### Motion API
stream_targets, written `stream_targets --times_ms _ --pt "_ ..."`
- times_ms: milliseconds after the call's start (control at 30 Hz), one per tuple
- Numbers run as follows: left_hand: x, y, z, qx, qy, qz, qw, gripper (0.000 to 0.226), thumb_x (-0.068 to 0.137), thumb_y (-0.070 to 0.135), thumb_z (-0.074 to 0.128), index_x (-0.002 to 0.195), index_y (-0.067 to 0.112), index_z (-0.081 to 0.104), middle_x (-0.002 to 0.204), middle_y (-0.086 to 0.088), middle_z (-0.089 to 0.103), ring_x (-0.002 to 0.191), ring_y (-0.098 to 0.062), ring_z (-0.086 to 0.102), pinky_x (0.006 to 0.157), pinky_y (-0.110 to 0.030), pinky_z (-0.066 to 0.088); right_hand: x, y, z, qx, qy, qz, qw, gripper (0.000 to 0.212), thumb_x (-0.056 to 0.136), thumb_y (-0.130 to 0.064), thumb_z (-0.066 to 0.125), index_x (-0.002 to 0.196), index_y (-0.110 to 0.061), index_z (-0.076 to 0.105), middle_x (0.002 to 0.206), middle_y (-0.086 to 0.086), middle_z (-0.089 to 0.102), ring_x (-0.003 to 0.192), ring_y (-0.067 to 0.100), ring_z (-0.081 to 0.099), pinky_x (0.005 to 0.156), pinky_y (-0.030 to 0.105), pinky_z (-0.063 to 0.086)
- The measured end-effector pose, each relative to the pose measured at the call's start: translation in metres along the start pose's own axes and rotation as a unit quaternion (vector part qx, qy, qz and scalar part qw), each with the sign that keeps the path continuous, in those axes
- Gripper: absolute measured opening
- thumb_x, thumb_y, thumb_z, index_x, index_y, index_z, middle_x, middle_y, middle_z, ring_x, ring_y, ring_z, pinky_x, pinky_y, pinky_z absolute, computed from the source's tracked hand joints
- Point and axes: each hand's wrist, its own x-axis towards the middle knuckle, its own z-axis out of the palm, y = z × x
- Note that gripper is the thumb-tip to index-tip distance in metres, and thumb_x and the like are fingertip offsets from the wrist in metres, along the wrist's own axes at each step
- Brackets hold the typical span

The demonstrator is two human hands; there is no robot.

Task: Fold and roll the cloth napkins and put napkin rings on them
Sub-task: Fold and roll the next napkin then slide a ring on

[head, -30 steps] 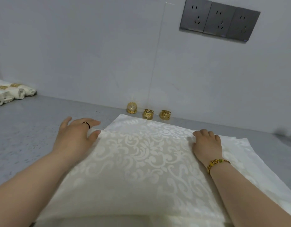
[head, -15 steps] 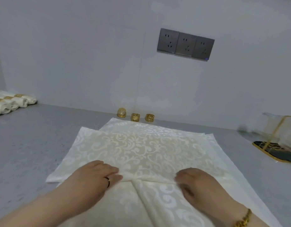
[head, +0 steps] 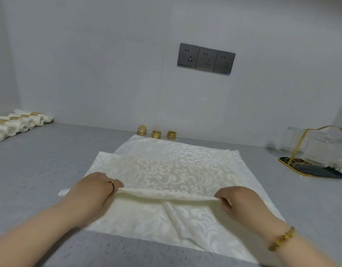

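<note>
A cream damask napkin (head: 172, 170) lies on top of a stack of flat napkins (head: 147, 226) on the grey counter. Its near edge is lifted off the stack. My left hand (head: 95, 191) pinches that edge at the left end and my right hand (head: 239, 201) pinches it at the right end, so the edge sags between them. Three gold napkin rings (head: 156, 134) stand in a row by the wall behind the stack.
Several rolled napkins with gold rings (head: 18, 124) lie at the far left of the counter (head: 31, 170). A clear holder on a black, gold-rimmed tray (head: 312, 151) stands at the right. Wall sockets (head: 205, 59) sit above.
Both hands came back from the napkin's far side to its near edge, took hold of it and lifted it. The camera tilted up, bringing the tray into view.
</note>
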Motion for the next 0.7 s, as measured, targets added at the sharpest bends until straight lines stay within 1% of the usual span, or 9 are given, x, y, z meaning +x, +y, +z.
stream_targets --times_ms 67,133,200,267,367,433,500,567,700 --pt "-0.014 0.005 -0.009 -0.055 -0.042 -0.020 0.997 0.032 0.075 0.038 0.029 0.076 0.039 0.061 0.053 0.010 0.046 0.052 -0.007 0.043 0.046 -0.010 0.032 -0.016 0.003 -0.013 0.041 -0.043 0.012 0.998 0.028 0.082 -0.009 0.048 0.080 -0.028 0.068 0.071 -0.023 0.061 0.069 0.000 0.060 0.057 0.002 0.034" --pt "-0.025 0.007 -0.016 -0.137 -0.120 -0.049 0.982 0.031 0.076 0.054 0.018 0.078 0.046 0.048 0.068 0.016 0.054 0.075 -0.006 0.052 0.068 -0.015 0.041 -0.024 0.006 -0.024 0.132 -0.116 0.038 0.984 0.031 0.086 -0.008 0.048 0.071 -0.034 0.059 0.065 -0.023 0.059 0.076 0.000 0.056 0.064 0.006 0.038" --pt "-0.028 0.003 -0.019 -0.179 -0.187 -0.066 0.964 0.018 0.087 0.050 0.037 0.072 0.045 0.045 0.076 0.035 0.053 0.081 -0.001 0.053 0.076 -0.015 0.041 -0.021 0.010 -0.030 0.197 -0.138 0.073 0.968 0.038 0.083 -0.003 0.049 0.062 -0.034 0.054 0.064 -0.029 0.059 0.074 -0.007 0.054 0.064 0.007 0.039" --pt "-0.020 -0.006 -0.023 -0.195 -0.210 -0.109 0.952 0.019 0.089 0.036 0.052 0.071 0.042 0.049 0.072 0.026 0.058 0.075 0.000 0.053 0.076 -0.016 0.042 -0.011 0.013 -0.029 0.203 -0.135 0.102 0.964 0.037 0.083 -0.001 0.049 0.064 -0.032 0.054 0.065 -0.024 0.061 0.071 -0.008 0.054 0.065 0.008 0.040" --pt "0.002 -0.021 -0.026 -0.178 -0.197 -0.184 0.947 0.020 0.087 0.032 0.058 0.072 0.041 0.049 0.081 0.018 0.058 0.077 0.002 0.052 0.074 -0.015 0.042 0.012 0.016 -0.017 0.166 -0.109 0.138 0.970 0.033 0.086 -0.006 0.047 0.068 -0.034 0.049 0.080 -0.014 0.060 0.080 0.004 0.056 0.069 0.013 0.040" --pt "0.017 -0.029 -0.023 -0.168 -0.163 -0.230 0.945 0.022 0.088 0.029 0.058 0.070 0.038 0.049 0.080 0.018 0.056 0.077 -0.002 0.052 0.065 -0.011 0.038 0.029 0.018 -0.008 0.134 -0.097 0.162 0.973 0.031 0.087 -0.010 0.045 0.069 -0.034 0.046 0.086 -0.007 0.059 0.087 0.014 0.056 0.075 0.023 0.043" --pt "0.031 -0.032 -0.017 -0.143 -0.127 -0.264 0.945 0.022 0.088 0.029 0.058 0.068 0.034 0.050 0.078 0.015 0.056 0.078 -0.008 0.051 0.061 -0.016 0.037 0.043 0.017 0.001 0.106 -0.087 0.177 0.975 0.023 0.088 -0.011 0.042 0.077 -0.030 0.049 0.091 -0.005 0.059 0.090 0.017 0.055 0.077 0.025 0.042" --pt "0.045 -0.037 -0.005 -0.119 -0.101 -0.286 0.946 0.016 0.088 0.031 0.057 0.073 0.032 0.052 0.084 0.009 0.059 0.082 -0.013 0.051 0.066 -0.022 0.035 0.057 0.018 0.011 0.069 -0.077 0.186 0.977 0.019 0.088 -0.010 0.039 0.085 -0.026 0.050 0.097 -0.002 0.062 0.094 0.019 0.056 0.081 0.026 0.041" --pt "0.067 -0.048 0.022 -0.102 -0.061 -0.318 0.941 0.010 0.090 0.032 0.053 0.091 0.026 0.060 0.098 0.004 0.063 0.089 -0.015 0.053 0.073 -0.023 0.034 0.077 0.023 0.033 0.001 -0.075 0.208 0.975 0.020 0.090 -0.010 0.036 0.089 -0.023 0.050 0.104 0.000 0.064 0.096 0.020 0.053 0.090 0.027 0.034"
